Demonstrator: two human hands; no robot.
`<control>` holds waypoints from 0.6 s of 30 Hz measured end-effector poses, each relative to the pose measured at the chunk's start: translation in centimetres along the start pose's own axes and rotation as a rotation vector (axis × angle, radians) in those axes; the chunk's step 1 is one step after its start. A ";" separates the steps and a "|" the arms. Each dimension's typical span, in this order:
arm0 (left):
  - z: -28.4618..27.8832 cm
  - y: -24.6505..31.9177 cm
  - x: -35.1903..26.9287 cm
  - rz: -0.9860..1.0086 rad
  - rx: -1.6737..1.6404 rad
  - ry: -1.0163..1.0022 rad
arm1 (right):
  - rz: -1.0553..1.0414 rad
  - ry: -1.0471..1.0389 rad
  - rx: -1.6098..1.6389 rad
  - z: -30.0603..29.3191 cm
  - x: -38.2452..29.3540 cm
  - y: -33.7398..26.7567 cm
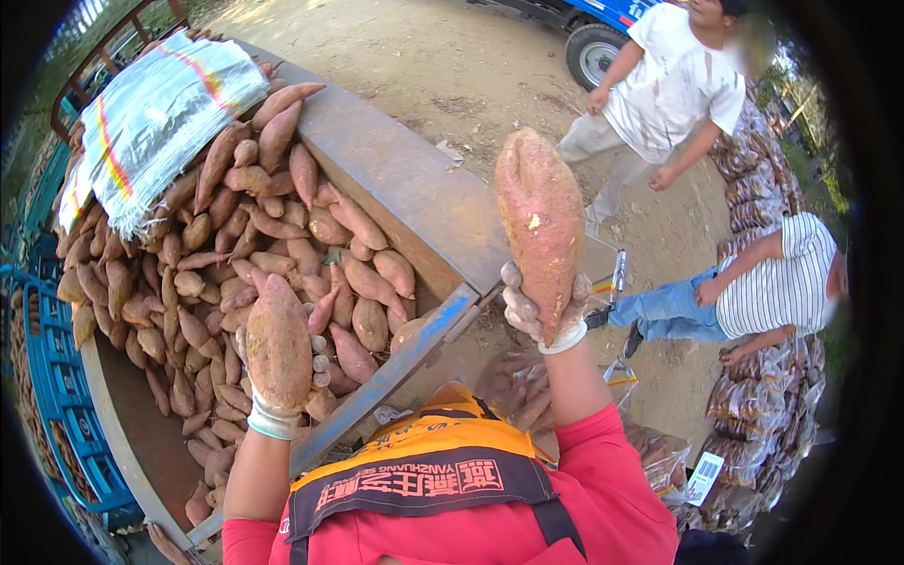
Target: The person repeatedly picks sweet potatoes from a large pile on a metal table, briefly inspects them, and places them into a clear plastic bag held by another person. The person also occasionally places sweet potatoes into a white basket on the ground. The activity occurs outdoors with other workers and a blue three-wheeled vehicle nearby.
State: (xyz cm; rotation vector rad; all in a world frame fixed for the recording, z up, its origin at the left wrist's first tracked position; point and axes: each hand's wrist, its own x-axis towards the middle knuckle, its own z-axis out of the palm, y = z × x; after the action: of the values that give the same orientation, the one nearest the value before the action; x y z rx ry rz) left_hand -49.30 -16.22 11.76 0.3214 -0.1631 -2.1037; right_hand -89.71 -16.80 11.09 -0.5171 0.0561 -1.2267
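Note:
Both my hands wear pale, dirty knit gloves. My left hand (pixel 282 374) grips a plump sweet potato (pixel 280 342), held over the heap. A larger reddish sweet potato (pixel 540 219) with a cleft top is upright in my right hand (pixel 547 304), raised beyond the cart's rim. Beneath and past my left hand, many loose sweet potatoes (pixel 282 219) fill a metal cart bed (pixel 395 176). White woven sacking (pixel 169 113) with red and yellow stripes covers the back of the heap. Filled clear plastic bags (pixel 519 388) stand below my right forearm.
The cart's blue-painted edge (pixel 388 374) runs close before me. Blue plastic crates (pixel 70 409) stand at the left. On the right are a person in a white T-shirt (pixel 678 85), a person in a striped shirt (pixel 773 275) and stacked bagged sweet potatoes (pixel 752 402). A blue vehicle's wheel (pixel 595 58) shows behind.

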 end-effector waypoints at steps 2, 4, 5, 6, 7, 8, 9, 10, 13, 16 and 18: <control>1.2 -2.1 1.9 -0.012 0.021 -0.062 | -0.111 0.241 -0.132 -2.9 -4.1 -5.1; 1.8 -3.5 3.6 -0.106 0.101 -0.142 | -0.156 0.615 -0.120 -5.6 -8.1 -9.6; 2.1 -4.0 4.7 -0.156 0.137 -0.186 | -0.190 0.723 -0.232 -8.0 -9.6 -11.6; 2.2 -4.5 5.7 -0.202 0.171 -0.232 | -0.164 0.825 -0.340 -10.9 -11.0 -13.6; 2.3 -5.1 6.8 -0.247 0.203 -0.278 | -0.132 0.928 -0.448 -13.9 -12.5 -15.2; 2.5 -5.9 7.3 -0.216 0.217 -0.184 | -0.052 1.031 -0.516 -16.9 -13.9 -16.3; 2.5 -6.7 7.8 -0.188 0.228 -0.096 | 0.029 1.134 -0.591 -19.8 -15.1 -17.2; 2.2 -7.6 7.7 -0.084 0.219 0.126 | 0.115 1.231 -0.664 -22.5 -16.0 -17.8; 2.7 -9.9 9.4 -0.124 0.269 0.112 | 0.245 1.373 -0.574 -26.8 -16.6 -17.9; 3.1 -11.9 10.6 -0.025 0.368 0.482 | 0.387 1.411 -0.597 -32.4 -15.9 -18.5; 8.2 -15.4 13.7 0.007 0.464 0.692 | 0.481 1.402 -0.613 -35.7 -15.4 -19.2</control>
State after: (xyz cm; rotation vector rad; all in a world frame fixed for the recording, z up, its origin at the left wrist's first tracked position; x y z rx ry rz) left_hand -71.12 -19.85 13.63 1.2913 -0.2337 -1.8120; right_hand -123.21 -19.82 -16.22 -0.0460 1.6782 -0.8619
